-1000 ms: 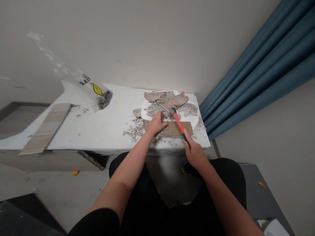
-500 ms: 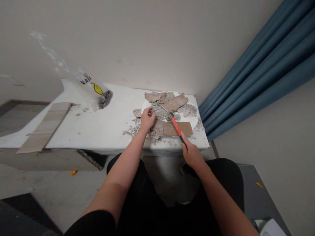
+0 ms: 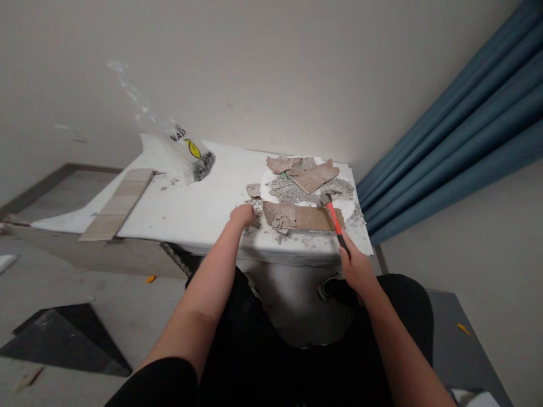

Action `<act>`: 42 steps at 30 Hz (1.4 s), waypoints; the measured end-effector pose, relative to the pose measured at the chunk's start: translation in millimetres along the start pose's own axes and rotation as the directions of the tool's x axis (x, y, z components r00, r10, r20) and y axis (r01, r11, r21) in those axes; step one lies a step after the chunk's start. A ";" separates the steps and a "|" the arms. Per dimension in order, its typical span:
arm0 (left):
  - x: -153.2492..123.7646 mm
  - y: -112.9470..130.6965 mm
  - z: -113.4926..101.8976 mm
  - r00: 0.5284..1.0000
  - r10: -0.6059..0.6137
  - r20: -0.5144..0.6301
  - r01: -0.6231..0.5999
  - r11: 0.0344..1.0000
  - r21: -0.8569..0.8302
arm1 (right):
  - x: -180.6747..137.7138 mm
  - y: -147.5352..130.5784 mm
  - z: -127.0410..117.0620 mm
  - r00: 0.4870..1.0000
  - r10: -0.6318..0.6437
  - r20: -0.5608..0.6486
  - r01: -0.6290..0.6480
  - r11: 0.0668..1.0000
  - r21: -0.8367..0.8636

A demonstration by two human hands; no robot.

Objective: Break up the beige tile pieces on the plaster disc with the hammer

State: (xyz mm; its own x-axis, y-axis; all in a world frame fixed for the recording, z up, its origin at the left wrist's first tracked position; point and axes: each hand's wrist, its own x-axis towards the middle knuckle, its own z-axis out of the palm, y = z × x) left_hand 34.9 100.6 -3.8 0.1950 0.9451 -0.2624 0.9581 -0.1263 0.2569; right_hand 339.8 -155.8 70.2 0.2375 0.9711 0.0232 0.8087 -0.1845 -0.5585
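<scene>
My right hand is closed round the black end of an orange-handled hammer. The hammer's head rests on a heap of grey rubble and broken tan tile pieces on a round white plate. A long tan tile strip lies just in front of the plate. My left hand is curled, knuckles up, among small fragments at the strip's left end. Whether it holds a fragment is hidden.
The white tabletop ends at a wall behind. A clear plastic bag with dark bits leans at the back. A wood-grain plank lies on the left. Blue curtains hang to the right. The floor carries small debris.
My left hand has drawn back from the rubble heap to the strip's left end. The hammer has shifted right with its head on the plate. The view has turned left.
</scene>
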 end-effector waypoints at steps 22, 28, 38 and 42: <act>-1.3 3.9 16.6 0.997 0.061 -0.044 -0.060 0.998 0.019 | -4.6 22.4 11.9 1.000 0.021 0.015 -0.022 0.998 0.053; -0.1 -7.5 -8.3 0.982 -0.033 -0.185 0.015 0.995 -0.101 | -5.1 25.4 14.0 0.999 0.040 0.019 -0.042 0.996 0.077; 4.9 82.3 -13.4 0.853 0.264 -0.450 -0.514 0.570 -0.640 | -6.6 28.6 16.6 0.999 0.033 0.012 -0.034 0.991 0.131; 11.9 115.3 -4.7 0.806 0.370 -0.461 -0.587 0.594 -0.550 | -7.5 29.7 13.7 0.999 0.028 0.023 -0.031 0.990 0.138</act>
State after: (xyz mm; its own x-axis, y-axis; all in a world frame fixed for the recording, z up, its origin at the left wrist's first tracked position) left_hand 146.7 98.7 27.1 0.4151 0.8543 0.3128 0.3389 -0.4643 0.8182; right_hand 354.6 -166.4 42.1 0.2476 0.9688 -0.0117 0.7190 -0.1919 -0.6680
